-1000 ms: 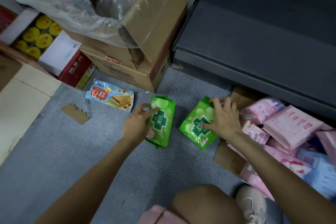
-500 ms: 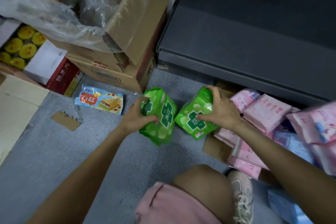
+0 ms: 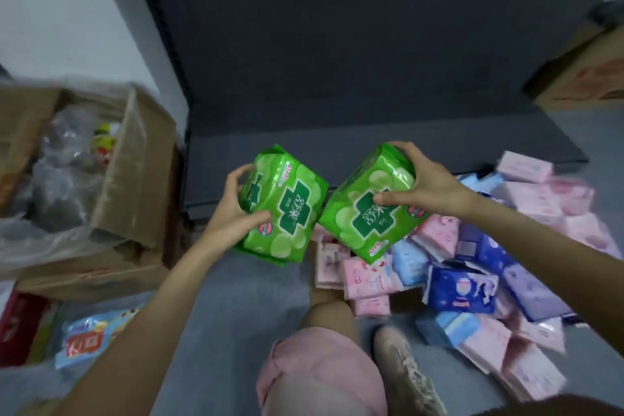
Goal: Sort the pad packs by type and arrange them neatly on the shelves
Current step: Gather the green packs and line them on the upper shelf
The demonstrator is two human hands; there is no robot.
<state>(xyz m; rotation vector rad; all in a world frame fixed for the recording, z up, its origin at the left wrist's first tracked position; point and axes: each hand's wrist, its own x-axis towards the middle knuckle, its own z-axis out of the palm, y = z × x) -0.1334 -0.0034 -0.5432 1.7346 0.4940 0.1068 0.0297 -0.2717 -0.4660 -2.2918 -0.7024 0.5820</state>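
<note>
My left hand grips a green pad pack by its left side, thumb across the front. My right hand grips a second green pad pack from its upper right edge. Both packs are lifted off the floor, side by side and nearly touching, in front of the dark grey bottom shelf. A heap of pink pad packs, dark blue pad packs and light blue pad packs lies on the floor to the right, below my right arm.
An open cardboard box with plastic bags stands at the left. A blue snack packet and a red box lie at the lower left. Another cardboard box sits at the far right. My knee in pink shorts and a shoe are below.
Both hands have lifted the green packs off the grey floor and raised them toward the bottom shelf. The view has swung right and up, showing more of the shelf and the heap.
</note>
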